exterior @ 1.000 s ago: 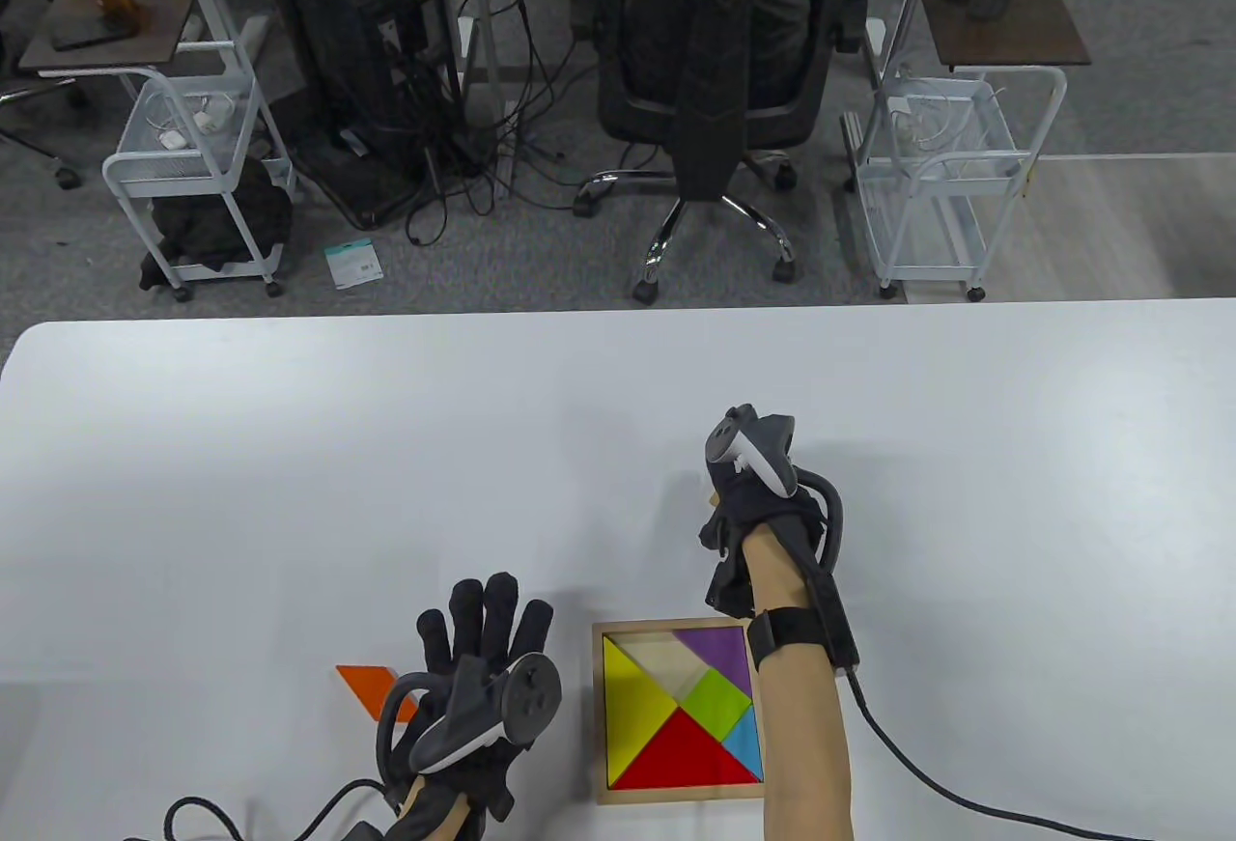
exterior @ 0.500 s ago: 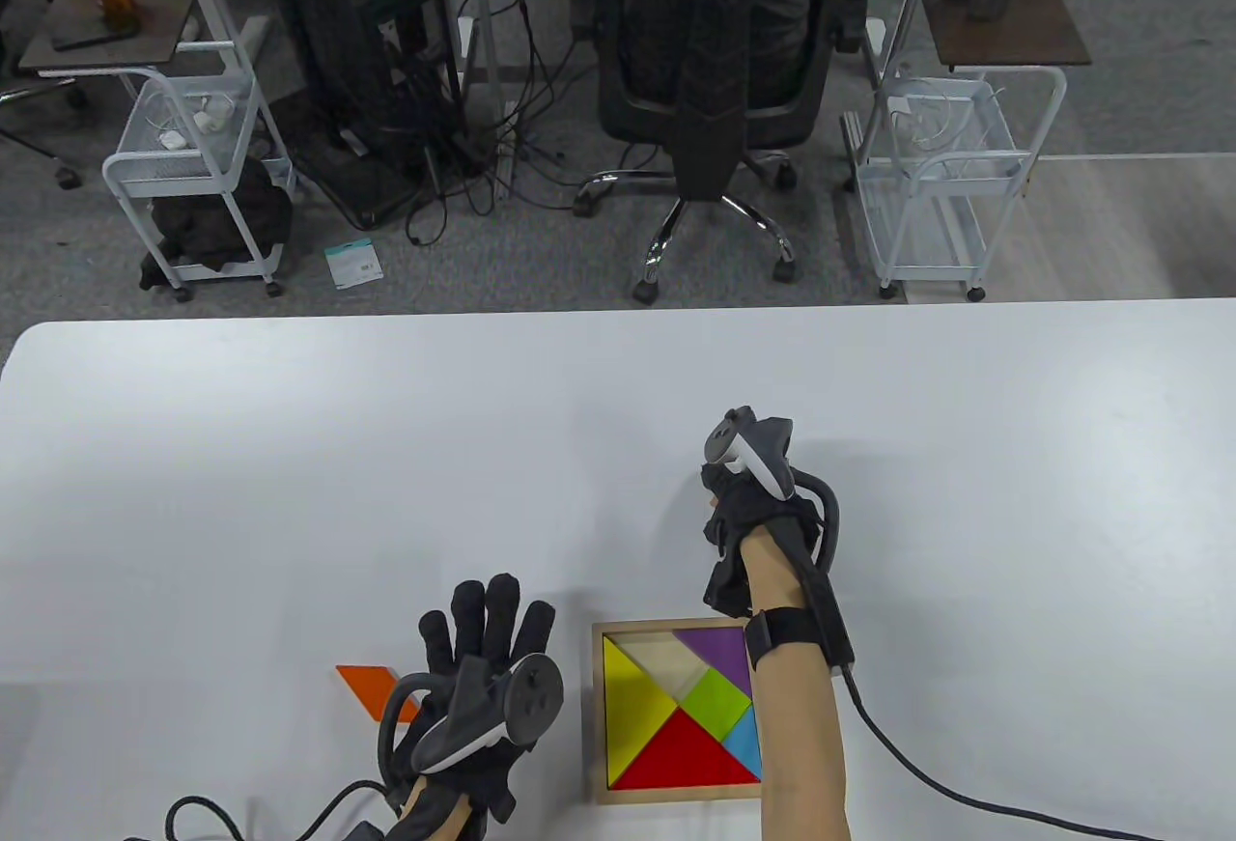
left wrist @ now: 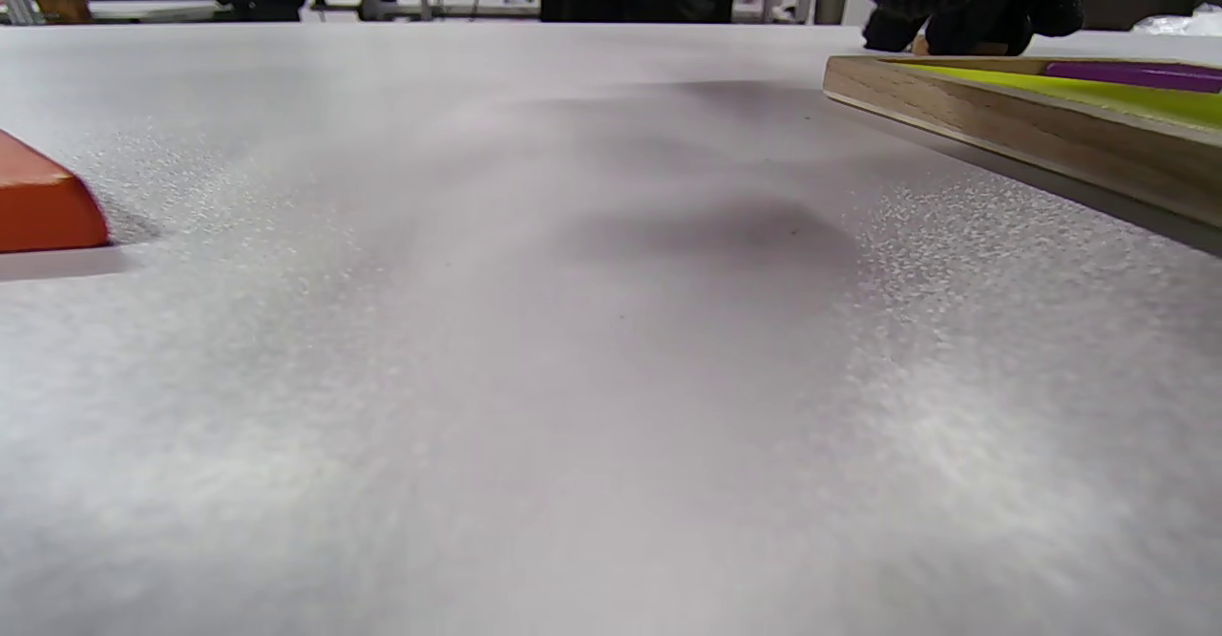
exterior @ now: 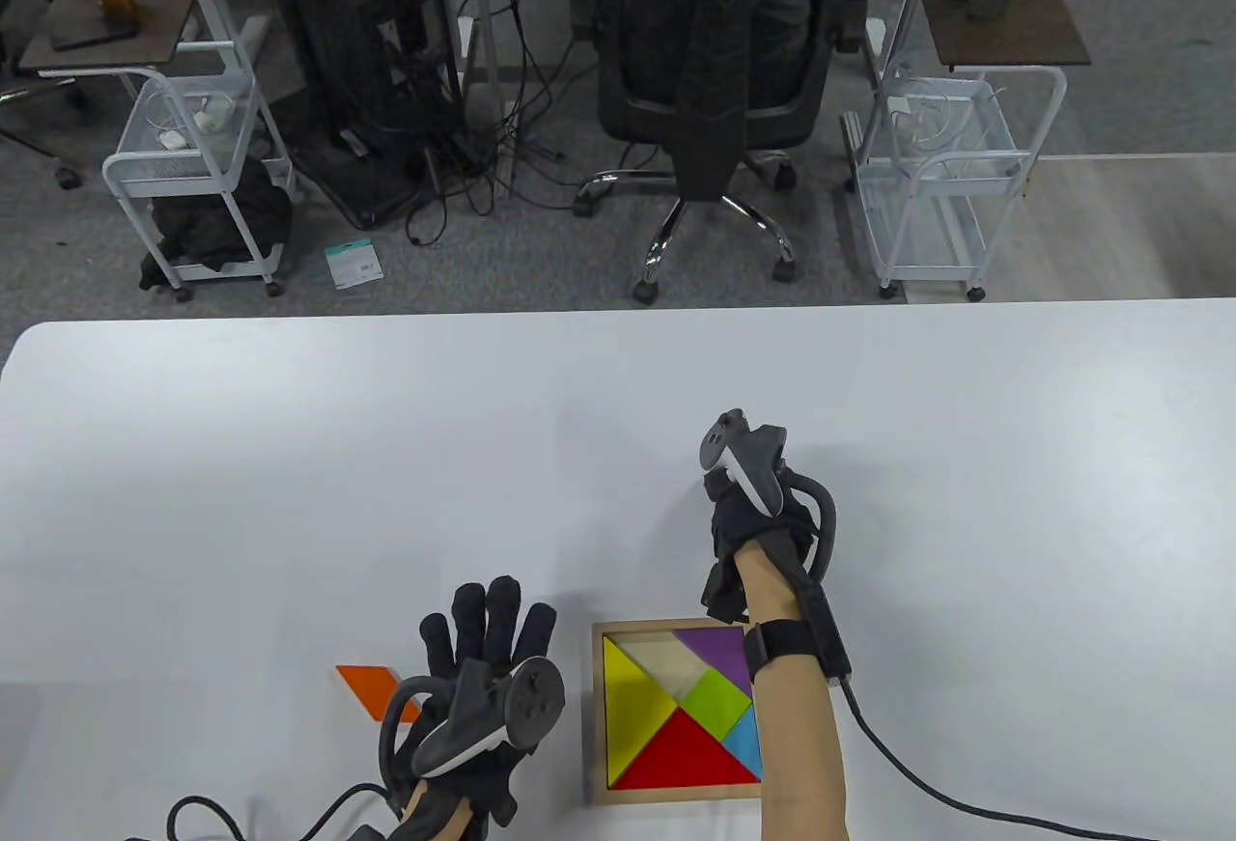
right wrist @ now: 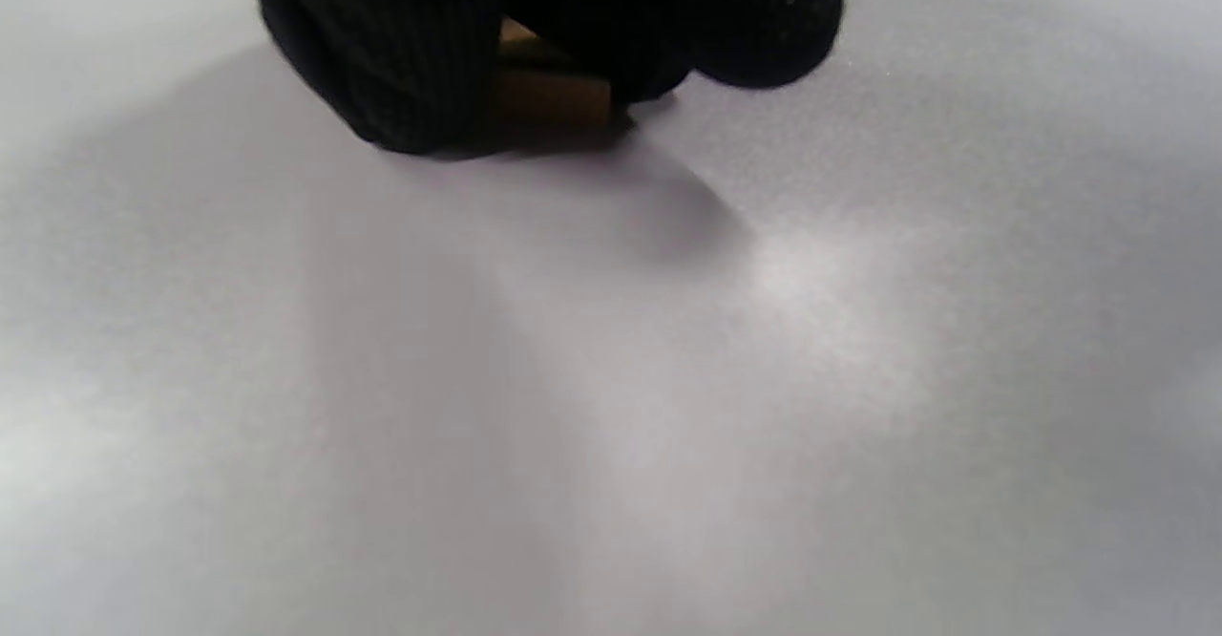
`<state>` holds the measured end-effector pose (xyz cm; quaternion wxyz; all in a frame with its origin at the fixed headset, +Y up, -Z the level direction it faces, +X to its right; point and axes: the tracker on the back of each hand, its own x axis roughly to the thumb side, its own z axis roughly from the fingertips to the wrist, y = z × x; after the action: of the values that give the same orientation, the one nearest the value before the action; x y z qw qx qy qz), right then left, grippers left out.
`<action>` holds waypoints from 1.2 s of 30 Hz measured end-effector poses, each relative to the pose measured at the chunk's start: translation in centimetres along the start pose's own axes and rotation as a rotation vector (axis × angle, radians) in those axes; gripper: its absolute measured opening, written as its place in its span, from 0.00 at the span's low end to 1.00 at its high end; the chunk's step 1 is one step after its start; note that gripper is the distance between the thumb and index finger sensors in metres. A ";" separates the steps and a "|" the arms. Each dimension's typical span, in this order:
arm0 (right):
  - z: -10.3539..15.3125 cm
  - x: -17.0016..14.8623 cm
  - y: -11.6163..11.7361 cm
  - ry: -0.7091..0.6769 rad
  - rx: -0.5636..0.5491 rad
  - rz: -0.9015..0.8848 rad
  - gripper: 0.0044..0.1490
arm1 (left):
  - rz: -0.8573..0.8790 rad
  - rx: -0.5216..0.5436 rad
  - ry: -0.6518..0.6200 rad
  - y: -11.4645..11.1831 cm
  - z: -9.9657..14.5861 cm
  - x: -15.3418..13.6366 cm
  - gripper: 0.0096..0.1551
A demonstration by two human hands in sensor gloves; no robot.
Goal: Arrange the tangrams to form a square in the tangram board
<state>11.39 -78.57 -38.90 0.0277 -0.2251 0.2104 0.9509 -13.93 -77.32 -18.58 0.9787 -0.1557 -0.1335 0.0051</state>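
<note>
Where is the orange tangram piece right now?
In the table view, the orange parallelogram piece lies flat on the white table, outside the tangram board, on the board's left and partly hidden behind the left hand.

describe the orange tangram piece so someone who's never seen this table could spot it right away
Start at the wooden tangram board near the white table's front edge. Look left past the open left hand: the orange parallelogram lies flat on the bare table, partly hidden by that hand. It is the only coloured piece outside the board.
</note>
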 end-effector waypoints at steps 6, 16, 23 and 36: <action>0.3 0.3 0.0 0.001 -0.032 0.027 0.32 | -0.004 -0.002 -0.001 0.0 0.0 0.1 0.47; 3.3 -1.1 -0.7 -0.251 -0.126 0.030 0.29 | 0.010 0.014 0.009 0.2 0.1 -0.3 0.47; 12.0 -3.9 -0.9 -0.711 -0.365 0.088 0.29 | -0.004 0.003 0.011 0.0 0.1 -0.2 0.47; 21.2 -7.9 3.0 -0.997 -0.507 0.207 0.29 | 0.007 0.005 0.051 0.0 0.2 -1.0 0.47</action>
<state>9.17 -72.17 -17.09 -0.0247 0.2732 -0.0418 0.9607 -14.91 -77.28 -18.70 0.9822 -0.1538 -0.1080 0.0050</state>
